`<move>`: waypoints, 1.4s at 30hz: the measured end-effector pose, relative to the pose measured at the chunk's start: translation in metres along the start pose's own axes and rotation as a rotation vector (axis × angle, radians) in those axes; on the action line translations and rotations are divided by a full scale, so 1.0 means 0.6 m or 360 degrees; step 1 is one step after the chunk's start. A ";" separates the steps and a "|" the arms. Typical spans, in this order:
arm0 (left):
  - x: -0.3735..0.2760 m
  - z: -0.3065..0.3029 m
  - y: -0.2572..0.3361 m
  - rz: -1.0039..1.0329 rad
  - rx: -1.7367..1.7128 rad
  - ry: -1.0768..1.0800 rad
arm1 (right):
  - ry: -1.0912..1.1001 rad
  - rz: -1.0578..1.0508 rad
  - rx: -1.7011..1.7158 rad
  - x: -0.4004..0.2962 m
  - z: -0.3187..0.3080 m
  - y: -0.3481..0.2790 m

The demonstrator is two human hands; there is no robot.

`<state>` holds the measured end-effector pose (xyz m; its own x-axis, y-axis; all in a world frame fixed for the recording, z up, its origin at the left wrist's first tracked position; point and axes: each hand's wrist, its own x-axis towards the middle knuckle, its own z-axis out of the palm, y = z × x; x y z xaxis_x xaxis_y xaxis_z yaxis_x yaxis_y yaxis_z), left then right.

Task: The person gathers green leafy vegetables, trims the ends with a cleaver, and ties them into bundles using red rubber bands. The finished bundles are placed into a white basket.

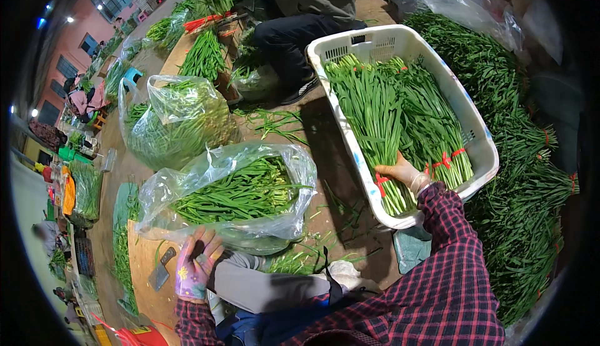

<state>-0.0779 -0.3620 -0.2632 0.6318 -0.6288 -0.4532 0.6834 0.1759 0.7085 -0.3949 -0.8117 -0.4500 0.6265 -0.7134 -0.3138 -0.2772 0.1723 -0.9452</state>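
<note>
My right hand (404, 172), in a pale glove, is on a bundle of green leafy stalks (370, 116) tied with red tape, inside a white plastic crate (480, 158). More tied bundles (433, 116) lie beside it in the crate, cut ends towards me. My left hand (199, 264), in a floral glove, is raised palm up with nothing in it, beside a cleaver (161, 269) on a wooden board (143, 252). Just beyond it, a clear plastic bag (215, 158) holds loose green stalks (234, 191).
A second full plastic bag (178, 121) stands farther off. Tied bundles (515, 205) are heaped right of the crate. A person in dark trousers (288, 41) sits ahead, near a board with greens and red strips (204, 21). Loose stalks (276, 123) litter the floor.
</note>
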 end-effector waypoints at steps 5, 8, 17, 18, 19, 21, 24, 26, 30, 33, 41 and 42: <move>0.022 0.039 -0.020 -0.0047 0.0092 -0.0087 | -0.0245 0.0426 -0.0072 -0.032 -0.031 -0.124; 0.025 0.039 -0.017 -0.0065 0.0146 -0.0015 | -0.0260 0.0291 -0.0370 -0.041 -0.036 -0.095; 0.047 0.017 -0.041 -0.0134 -0.0028 -0.0167 | -0.0111 0.0306 -0.0816 -0.033 -0.038 -0.059; 0.037 0.034 -0.039 -0.0117 0.0009 -0.0041 | -0.0138 0.0327 -0.0778 -0.035 -0.036 -0.066; 0.025 0.052 -0.034 -0.0099 0.0049 0.0083 | -0.0163 0.0346 -0.0739 -0.038 -0.034 -0.074; 0.016 0.053 -0.028 -0.0059 0.0048 0.0168 | -0.0009 0.0199 -0.0822 -0.059 -0.015 -0.067; 0.018 -0.001 -0.025 -0.0101 -0.0212 -0.0175 | 0.0124 0.0253 -0.0722 -0.086 -0.007 -0.079; 0.020 0.031 -0.038 -0.0236 -0.0262 -0.0307 | 0.0095 0.0203 -0.0636 -0.071 -0.032 -0.045; 0.007 0.144 -0.082 -0.0429 -0.0023 -0.0286 | -0.0156 0.0267 0.0056 -0.093 -0.041 -0.153; 0.041 0.160 -0.147 -0.0777 0.0017 -0.0713 | -0.0168 0.0174 -0.0067 -0.138 -0.014 -0.260; 0.053 0.290 -0.334 -0.1078 0.0449 -0.0393 | 0.0219 -0.0145 -0.0118 -0.323 0.124 -0.167; 0.055 0.287 -0.333 -0.1001 0.0292 -0.0687 | 0.0205 -0.0105 -0.0185 -0.338 0.144 -0.171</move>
<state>-0.2564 -0.5486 -0.3264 -0.0774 -0.8142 -0.5754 0.7708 -0.4149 0.4835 -0.4306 -0.6261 -0.2970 0.5496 -0.8030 -0.2304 -0.3258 0.0480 -0.9442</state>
